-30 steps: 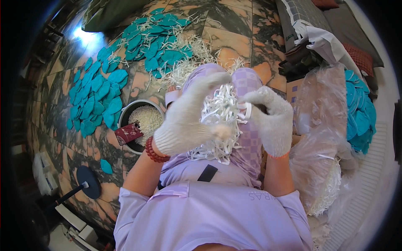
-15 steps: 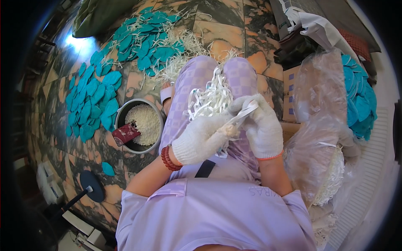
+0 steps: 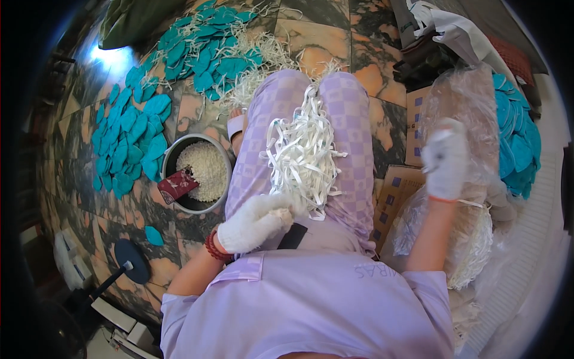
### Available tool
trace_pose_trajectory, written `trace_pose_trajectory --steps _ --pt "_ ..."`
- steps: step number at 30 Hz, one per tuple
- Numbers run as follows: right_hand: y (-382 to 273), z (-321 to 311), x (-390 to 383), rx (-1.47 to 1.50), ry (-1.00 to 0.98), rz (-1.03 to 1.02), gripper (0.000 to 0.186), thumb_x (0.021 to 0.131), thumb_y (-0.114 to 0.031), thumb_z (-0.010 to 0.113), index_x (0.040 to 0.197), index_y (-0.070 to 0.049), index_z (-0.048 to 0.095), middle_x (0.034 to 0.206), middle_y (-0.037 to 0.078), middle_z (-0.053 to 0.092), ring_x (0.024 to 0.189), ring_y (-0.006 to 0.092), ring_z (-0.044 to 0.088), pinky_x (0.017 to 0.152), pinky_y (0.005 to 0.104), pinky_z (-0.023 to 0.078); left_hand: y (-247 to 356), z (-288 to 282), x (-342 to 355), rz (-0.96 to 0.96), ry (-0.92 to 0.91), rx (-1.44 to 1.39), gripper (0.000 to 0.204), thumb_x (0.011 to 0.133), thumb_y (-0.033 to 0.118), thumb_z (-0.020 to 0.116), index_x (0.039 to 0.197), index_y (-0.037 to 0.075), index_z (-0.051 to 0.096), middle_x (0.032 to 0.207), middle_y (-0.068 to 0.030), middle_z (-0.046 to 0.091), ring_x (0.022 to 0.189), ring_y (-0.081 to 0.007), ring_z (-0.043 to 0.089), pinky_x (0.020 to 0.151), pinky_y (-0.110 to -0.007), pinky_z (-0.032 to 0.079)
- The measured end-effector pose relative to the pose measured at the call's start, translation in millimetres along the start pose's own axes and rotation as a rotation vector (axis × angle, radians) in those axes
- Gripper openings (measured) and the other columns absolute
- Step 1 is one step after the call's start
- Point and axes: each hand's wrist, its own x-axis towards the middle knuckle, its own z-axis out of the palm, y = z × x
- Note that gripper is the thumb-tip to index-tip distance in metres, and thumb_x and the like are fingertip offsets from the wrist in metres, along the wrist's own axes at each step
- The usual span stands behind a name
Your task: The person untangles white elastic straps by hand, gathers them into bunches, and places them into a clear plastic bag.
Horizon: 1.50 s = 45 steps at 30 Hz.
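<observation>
A tangled heap of white straps (image 3: 302,157) lies on my lap, over lilac checked trousers. My left hand (image 3: 256,222), in a white glove with a red bead bracelet at the wrist, is below the heap, closed on a small pale thing I cannot make out. My right hand (image 3: 443,161), also gloved, is blurred by motion at the right, over a crumpled clear plastic bag (image 3: 454,99); its fingers are too smeared to read.
Teal leaf-shaped pieces (image 3: 128,143) and white shreds (image 3: 263,51) are spread on the marble floor. A metal pot of white pellets (image 3: 204,170) stands at left near a round dark stand (image 3: 134,260). Cardboard boxes (image 3: 388,203) and a teal pile (image 3: 517,134) are at right.
My right hand has moved from over my lap to the right, above the plastic bag. My left hand has moved down and left, leaving the strap heap in view.
</observation>
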Motion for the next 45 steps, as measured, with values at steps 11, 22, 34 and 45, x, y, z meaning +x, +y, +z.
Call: trace_pose_trajectory --steps 11,22,34,45 --pt "57.8 89.9 -13.7 -1.153 -0.649 -0.799 0.029 0.085 -0.008 0.060 0.112 -0.017 0.065 0.082 0.010 0.056 0.066 0.0280 0.062 0.058 0.0397 0.051 24.3 4.5 17.4 -0.105 0.133 -0.286 0.028 0.088 0.027 0.065 0.105 0.004 0.063 0.076 0.0067 0.051 0.060 -0.0015 0.037 0.051 -0.019 0.027" --pt "-6.5 79.6 -54.8 -0.669 -0.632 -0.538 0.019 0.076 -0.002 0.066 0.090 -0.015 0.069 0.087 0.005 0.065 0.075 0.0258 0.065 0.064 0.0325 0.052 61.2 12.3 48.4 0.421 0.368 0.584 0.035 0.080 0.015 0.074 0.113 0.008 0.064 0.083 -0.0010 0.051 0.072 -0.0124 0.052 0.063 -0.026 0.043" --pt "-27.8 10.0 -45.2 0.321 -0.152 -0.190 0.012 0.090 -0.006 0.061 0.100 0.001 0.062 0.081 0.008 0.058 0.062 0.0110 0.056 0.053 0.0232 0.045 46.9 7.8 54.2 0.510 0.042 0.746 0.018 0.093 0.026 0.062 0.088 0.008 0.064 0.091 -0.0124 0.055 0.081 -0.0327 0.059 0.068 -0.041 0.048" --pt "-8.5 75.1 -69.9 -0.547 -0.787 0.063 0.055 0.075 -0.003 0.070 0.129 -0.010 0.060 0.120 0.014 0.061 0.102 0.0285 0.065 0.089 0.0305 0.052 50.9 21.2 46.1 0.217 0.029 0.563 0.019 0.097 0.023 0.055 0.092 0.006 0.063 0.074 -0.0146 0.060 0.068 -0.0337 0.060 0.066 -0.040 0.048"
